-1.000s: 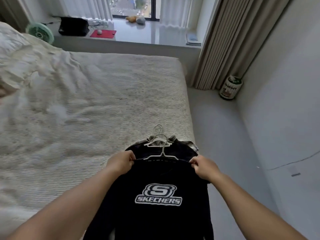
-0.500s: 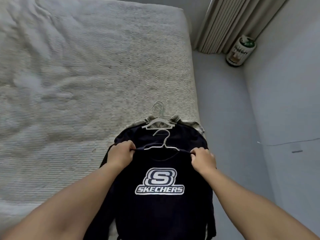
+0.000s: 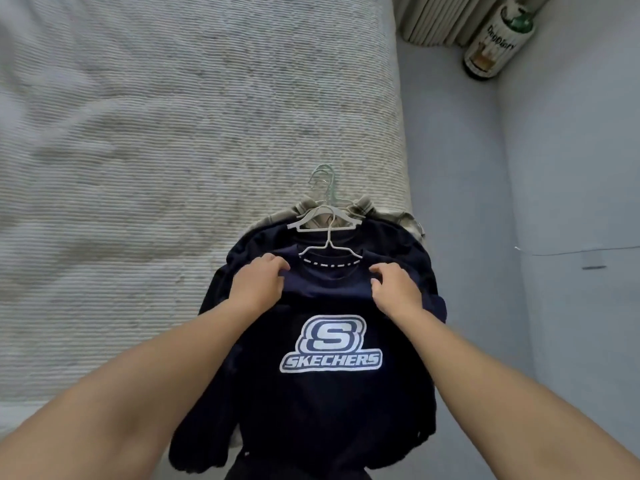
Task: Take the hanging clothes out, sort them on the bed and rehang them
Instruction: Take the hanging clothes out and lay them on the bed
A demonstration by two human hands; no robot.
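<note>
1. Both hands are on the navy Skechers shirt (image 3: 329, 393). The left hand (image 3: 258, 284) has its fingers curled into the fabric at the shirt's left shoulder, and the right hand (image 3: 394, 287) is pinching the fabric at the right shoulder, one on either side of the neckline.
2. The shirt sits on a white hanger (image 3: 329, 245), whose hook pokes up from the collar right between the two hands, on the far side of them.
3. It's the top layer of a pile: a second dark garment (image 3: 408, 244) spreads out underneath, and a beige plaid shirt (image 3: 398, 216) peeks out beyond that, with more hangers (image 3: 323, 199) stacked at the far end of the pile.
4. The whole pile lies at the near right corner of the bed (image 3: 173, 150). The right side of the pile lies past the bed's right edge and the bottom hangs over the near edge.
5. Left of the pile, the ribbed bedspread is open space almost all the way across.
6. Right of the pile is a strip of pale floor (image 3: 457, 168) between bed and wall (image 3: 581, 168).
7. Far end of that strip: the curtain (image 3: 436, 19) bottom and a green-topped container (image 3: 498, 43), well apart from the pile.
</note>
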